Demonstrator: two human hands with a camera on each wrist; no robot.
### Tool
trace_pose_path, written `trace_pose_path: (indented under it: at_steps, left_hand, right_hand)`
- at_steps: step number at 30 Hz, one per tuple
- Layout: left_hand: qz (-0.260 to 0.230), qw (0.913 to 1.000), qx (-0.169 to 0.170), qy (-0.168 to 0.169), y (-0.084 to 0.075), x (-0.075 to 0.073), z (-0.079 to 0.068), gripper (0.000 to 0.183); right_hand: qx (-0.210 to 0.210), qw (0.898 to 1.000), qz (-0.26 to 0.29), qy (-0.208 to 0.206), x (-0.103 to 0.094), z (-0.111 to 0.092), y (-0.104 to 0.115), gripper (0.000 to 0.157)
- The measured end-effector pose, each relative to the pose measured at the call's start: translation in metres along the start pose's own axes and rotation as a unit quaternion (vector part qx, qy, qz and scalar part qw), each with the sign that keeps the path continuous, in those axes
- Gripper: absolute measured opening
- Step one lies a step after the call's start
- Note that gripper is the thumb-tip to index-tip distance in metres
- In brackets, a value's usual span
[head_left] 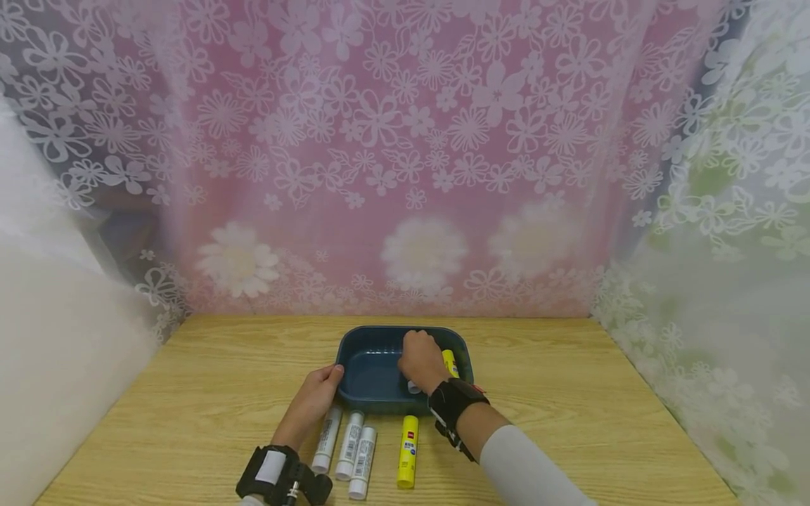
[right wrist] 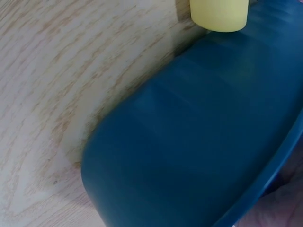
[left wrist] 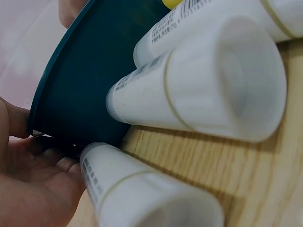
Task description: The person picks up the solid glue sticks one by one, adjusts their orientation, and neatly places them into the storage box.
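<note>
A dark blue rectangular tray [head_left: 373, 362] stands on the table. At its left side my left hand [head_left: 316, 397] grips the rim, thumb on top and fingers beneath, as the left wrist view shows. My right hand [head_left: 422, 360] is inside the tray with curled fingers, holding a white glue stick [head_left: 414, 387], of which just one end shows. Beside that hand a yellow glue stick [head_left: 450, 362] leans in the tray's right part. In front of the tray lie three white glue sticks [head_left: 350, 446] and a yellow glue stick [head_left: 408, 453].
The wooden table [head_left: 221, 393] extends to both sides of the tray. Behind it hangs a pink floral curtain [head_left: 405, 176], with pale sheets at left and right. One white glue stick [left wrist: 147, 189] lies close to the left fingers.
</note>
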State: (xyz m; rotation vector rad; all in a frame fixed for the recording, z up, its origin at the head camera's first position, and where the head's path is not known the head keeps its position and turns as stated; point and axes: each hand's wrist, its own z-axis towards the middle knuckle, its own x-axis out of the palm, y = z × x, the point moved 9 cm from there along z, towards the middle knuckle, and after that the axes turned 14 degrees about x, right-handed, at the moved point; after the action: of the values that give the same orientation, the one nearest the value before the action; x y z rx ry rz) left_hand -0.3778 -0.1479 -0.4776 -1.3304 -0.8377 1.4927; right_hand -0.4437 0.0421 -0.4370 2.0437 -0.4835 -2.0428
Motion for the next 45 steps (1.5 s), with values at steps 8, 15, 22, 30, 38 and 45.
trace_pose_path:
  at_steps: [8, 15, 22, 30, 38, 45]
  left_hand:
    - [0.002, 1.0000, 0.004, -0.001, -0.001, -0.002, 0.000, 0.050]
    - [-0.005, 1.0000, 0.004, -0.003, 0.000, -0.002, 0.000, 0.051]
    - [-0.006, 1.0000, -0.001, -0.001, 0.002, -0.001, -0.001, 0.051]
    - [-0.013, 0.9999, -0.005, 0.001, 0.003, 0.001, -0.001, 0.050]
    - [-0.014, 0.9999, 0.000, 0.002, 0.001, 0.001, 0.001, 0.051]
    - [-0.012, 0.9999, 0.002, 0.003, 0.000, 0.001, 0.000, 0.050]
  right_hand:
    - [0.011, 1.000, 0.008, 0.012, -0.002, -0.001, -0.003, 0.010]
    - [0.001, 1.000, 0.002, 0.015, -0.004, -0.005, 0.001, 0.014]
    - [0.009, 1.000, -0.001, 0.023, -0.004, -0.008, 0.003, 0.014]
    - [0.008, 1.000, 0.023, 0.010, -0.015, -0.010, 0.006, 0.020]
    - [0.028, 0.998, 0.041, 0.022, -0.019, -0.007, -0.002, 0.015]
    - [-0.003, 0.996, 0.088, -0.003, -0.042, -0.016, -0.006, 0.016]
